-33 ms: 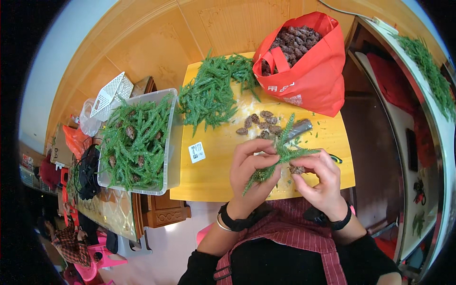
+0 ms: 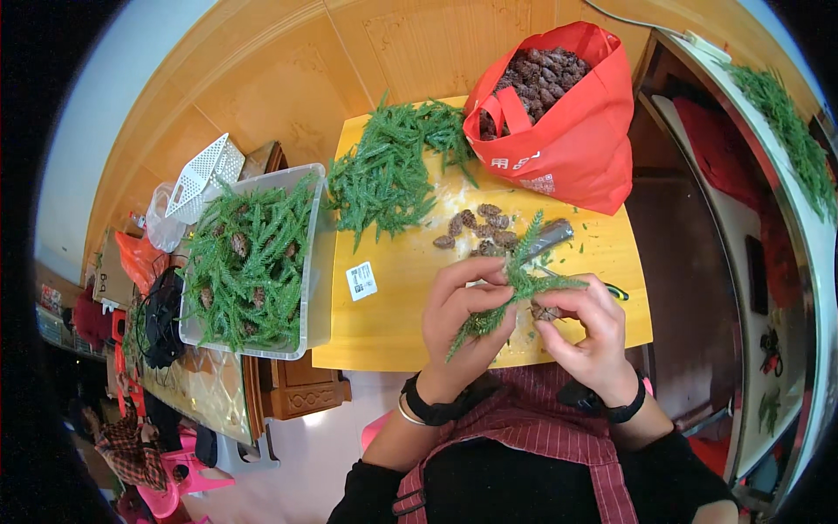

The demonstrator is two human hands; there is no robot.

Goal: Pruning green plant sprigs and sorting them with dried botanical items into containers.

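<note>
Above the near edge of the yellow table, my left hand (image 2: 465,307) pinches a green artificial pine sprig (image 2: 525,281) between thumb and fingers. My right hand (image 2: 594,332) is closed on a small brown pine cone (image 2: 546,312), held against the sprig's right side. Just beyond the hands lies a loose group of pine cones (image 2: 489,229). Beside them is a dark, shiny wrapped bundle (image 2: 552,234), partly behind the sprig. The place where cone and sprig meet is partly hidden by my fingers.
A clear plastic bin (image 2: 319,262) of sprigs with cones stands to the left. Loose green sprigs (image 2: 384,175) and a red bag (image 2: 576,131) full of cones sit on the yellow table (image 2: 393,336). A white label (image 2: 361,280) lies near the bin. Far left, a person (image 2: 131,450) sits.
</note>
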